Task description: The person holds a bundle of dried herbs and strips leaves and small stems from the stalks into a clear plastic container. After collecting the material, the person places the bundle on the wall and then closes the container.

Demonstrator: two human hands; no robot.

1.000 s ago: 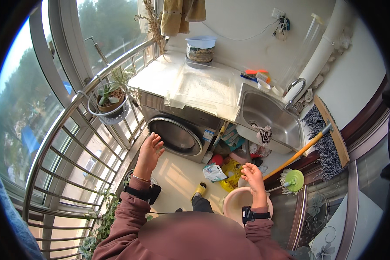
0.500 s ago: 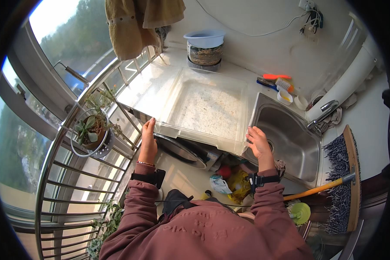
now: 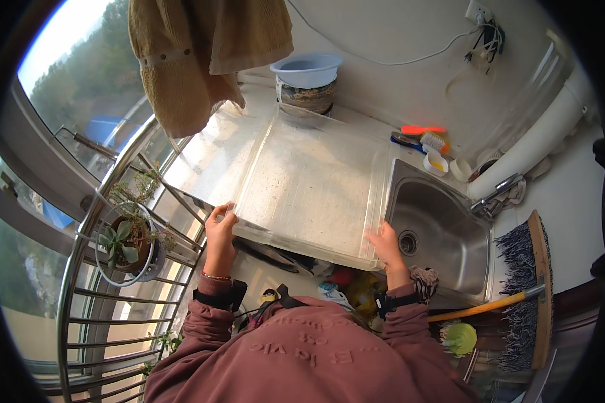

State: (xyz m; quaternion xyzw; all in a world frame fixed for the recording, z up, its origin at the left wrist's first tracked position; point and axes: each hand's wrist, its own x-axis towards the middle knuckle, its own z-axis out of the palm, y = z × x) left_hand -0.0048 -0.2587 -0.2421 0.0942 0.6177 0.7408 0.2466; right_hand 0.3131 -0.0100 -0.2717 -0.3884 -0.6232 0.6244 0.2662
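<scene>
A large rectangular clear plastic lid [image 3: 309, 181], shallow with a raised rim, lies over the white counter in front of me. Small specks show on or through it, and I cannot tell which. At its near left corner, my left hand [image 3: 220, 235] is closed on the edge, thumb and fingers at the rim. My right hand [image 3: 387, 248] grips the near right corner, beside the sink. The lid's near edge reaches out past the counter front. Its far edge is close to a patterned round pot [image 3: 306, 95] with a light blue basin [image 3: 307, 70] on top.
A steel sink [image 3: 444, 228] with a tap [image 3: 497, 195] is on the right. Brushes [image 3: 423, 140] and small cups [image 3: 436, 163] stand behind it. A mop [image 3: 517, 295] leans at the right. Tan towels [image 3: 181, 60] hang overhead. A potted succulent [image 3: 124, 242] hangs on the left railing.
The near edge of the lid has come lower and closer to me, with both hands still at its corners. My view has shifted, so the towels look larger.
</scene>
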